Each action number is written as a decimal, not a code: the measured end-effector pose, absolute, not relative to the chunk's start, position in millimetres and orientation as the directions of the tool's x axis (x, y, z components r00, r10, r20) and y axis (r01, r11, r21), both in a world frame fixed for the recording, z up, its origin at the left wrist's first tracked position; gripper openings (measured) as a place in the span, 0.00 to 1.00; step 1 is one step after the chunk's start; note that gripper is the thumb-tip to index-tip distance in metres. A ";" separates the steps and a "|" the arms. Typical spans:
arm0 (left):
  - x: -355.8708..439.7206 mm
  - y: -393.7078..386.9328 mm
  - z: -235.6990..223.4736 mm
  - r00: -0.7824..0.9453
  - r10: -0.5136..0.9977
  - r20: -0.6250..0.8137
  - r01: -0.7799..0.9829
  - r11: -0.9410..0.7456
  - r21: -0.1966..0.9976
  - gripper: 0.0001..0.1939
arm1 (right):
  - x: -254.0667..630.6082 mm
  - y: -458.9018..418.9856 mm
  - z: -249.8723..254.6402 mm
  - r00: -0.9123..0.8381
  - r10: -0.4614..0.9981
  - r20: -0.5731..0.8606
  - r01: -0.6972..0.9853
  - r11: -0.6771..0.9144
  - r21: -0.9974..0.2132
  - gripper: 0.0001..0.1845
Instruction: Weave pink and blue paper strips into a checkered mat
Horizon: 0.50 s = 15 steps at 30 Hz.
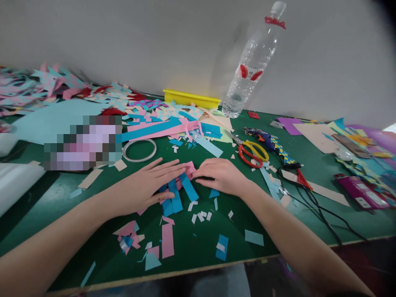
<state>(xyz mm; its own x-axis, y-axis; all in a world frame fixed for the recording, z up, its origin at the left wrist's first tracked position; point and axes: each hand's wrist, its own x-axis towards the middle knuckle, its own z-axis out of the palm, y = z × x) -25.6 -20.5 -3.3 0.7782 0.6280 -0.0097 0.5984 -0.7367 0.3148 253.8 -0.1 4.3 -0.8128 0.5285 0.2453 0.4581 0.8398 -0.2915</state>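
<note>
Blue paper strips (189, 189) lie side by side across pink paper, partly under my left hand (148, 183). That hand rests flat on them with its fingers stretched out, so much of the strips is hidden. At their right end, my right hand (221, 175) has its fingertips closed on a pink paper strip (190, 167). Small white paper scraps (202, 216) are scattered just below the hands. A loose pink piece (168, 241) and a blue piece (222, 247) lie nearer the table's front edge.
Scissors (252, 154) with red and yellow handles lie right of centre. Behind the hands are a tape roll (140, 150), long paper strips (148, 131) and a yellow tray (192, 99). A plastic bottle (250, 66) stands by the wall. Black cords (312, 202) cross the right side.
</note>
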 end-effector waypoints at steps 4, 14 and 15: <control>-28.0 -18.8 -8.6 0.788 0.614 -0.044 0.596 -0.744 0.301 0.34 | 253.4 -1.3 6.8 -0.809 0.529 0.256 0.466 0.843 -0.269 0.11; -24.1 -13.7 -10.6 0.794 0.608 -0.013 0.582 -0.754 0.303 0.33 | 256.9 -0.2 13.6 -0.813 0.534 0.235 0.430 0.821 -0.376 0.11; -23.9 -13.0 -11.4 0.796 0.605 -0.012 0.580 -0.758 0.299 0.33 | 257.5 0.4 13.3 -0.813 0.535 0.229 0.432 0.818 -0.380 0.12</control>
